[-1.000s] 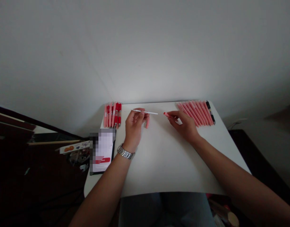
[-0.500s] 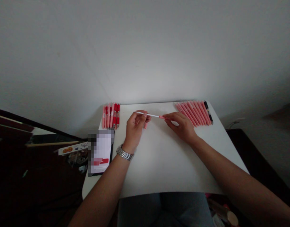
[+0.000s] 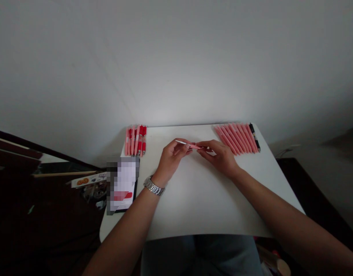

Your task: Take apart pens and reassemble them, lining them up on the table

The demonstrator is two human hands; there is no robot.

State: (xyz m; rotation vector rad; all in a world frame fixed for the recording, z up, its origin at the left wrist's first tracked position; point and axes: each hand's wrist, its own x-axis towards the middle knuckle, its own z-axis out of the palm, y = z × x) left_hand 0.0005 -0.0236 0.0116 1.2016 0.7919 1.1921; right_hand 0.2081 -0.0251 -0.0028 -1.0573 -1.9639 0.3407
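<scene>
Table (image 3: 205, 203): white top, passing beneath both forearms; I would brace on its near edge to steady the fingertips.
Steel watch (image 3: 154, 186): on the left wrist, well away from the work; it does not seem to hinder me.
Phone (image 3: 124, 180): lying by the left forearm, its screen partly pixelated; I would watch that elbow so it does not nudge it.
Left hand (image 3: 173, 155): thumb and fingers pinched together where white meets pink; I cannot tell whether they hide another piece.
Right hand (image 3: 220, 155): fingertips closed on the far end of the pink piece, almost touching the left fingertips.
White rod (image 3: 181, 142): slim, probably a refill, held above the table between the hands, its free tip pointing left and slightly up.
Pink barrel (image 3: 194, 147): in line with the rod, held between both sets of fingers. I judge the step to be seating one in the other: grip close to the joint, keep one axis, press gently and never bend the rod.
Pink pens (image 3: 236, 138): a slanting row just beyond the right hand; I would mind the knuckles there.
Black pen (image 3: 254, 137): ends that row on the right.
Mixed pens (image 3: 135, 141): pink and red, grouped at the back left corner.
Wall (image 3: 176, 69): pale, behind everything.
</scene>
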